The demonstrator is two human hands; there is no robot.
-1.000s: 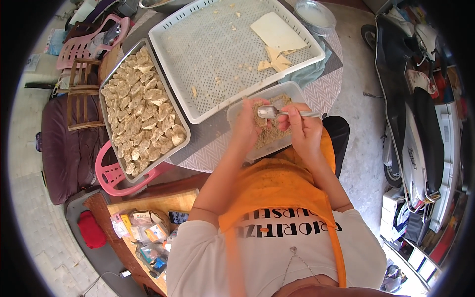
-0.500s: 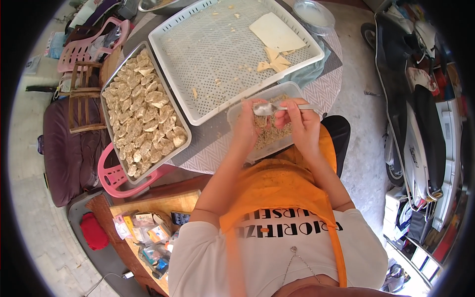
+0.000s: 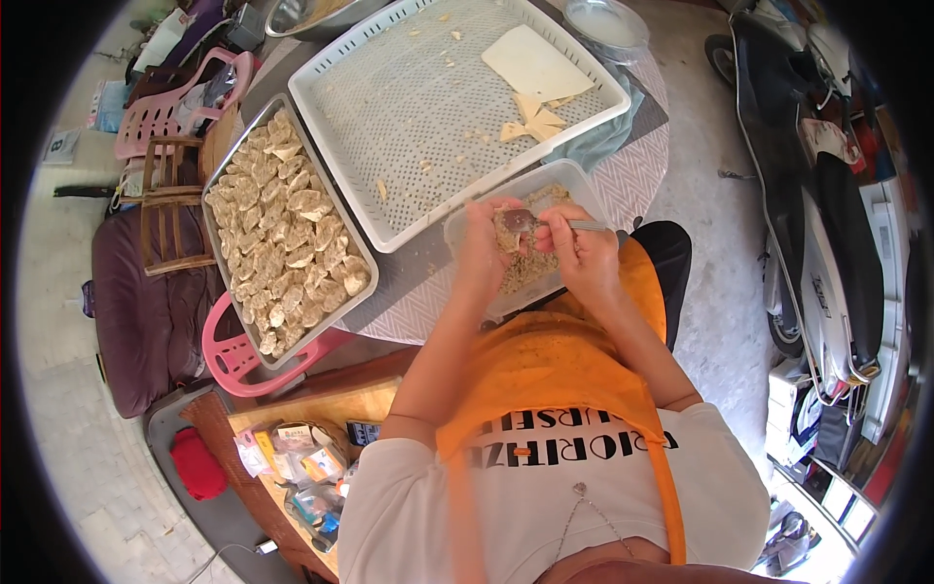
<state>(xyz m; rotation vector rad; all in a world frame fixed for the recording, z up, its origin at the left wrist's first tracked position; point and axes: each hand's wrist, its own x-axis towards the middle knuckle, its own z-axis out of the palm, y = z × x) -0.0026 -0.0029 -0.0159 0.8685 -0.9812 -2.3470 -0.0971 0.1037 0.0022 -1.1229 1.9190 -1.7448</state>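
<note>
My right hand [image 3: 587, 255] grips a metal spoon [image 3: 522, 221] by its handle, with the bowl end pointing left. The spoon's bowl meets my left hand [image 3: 480, 245], whose fingers are curled around something small; tan filling shows there, but the held piece is mostly hidden. Both hands are over a translucent plastic tub [image 3: 576, 171] of crumbly tan filling [image 3: 525, 275]. Beyond it, a white perforated tray [image 3: 389, 107] carries a stack of pale square dough wrappers [image 3: 535, 60] and some cut wrapper pieces [image 3: 533, 119]. A metal tray to the left is full of wrapped dumplings [image 3: 282, 224].
The trays and tub stand on a round table with a patterned cloth [image 3: 637, 161]. A clear bowl [image 3: 608, 29] is at the far right, above a bluish cloth [image 3: 598, 131]. A pink plastic stool [image 3: 233, 360] sits below the metal tray. A motorbike [image 3: 817, 224] is parked on the right.
My right hand has moved slightly left and tipped the spoon, bringing its bowl onto what my left hand holds. Tan filling now shows at the left fingers. The view has shifted a little.
</note>
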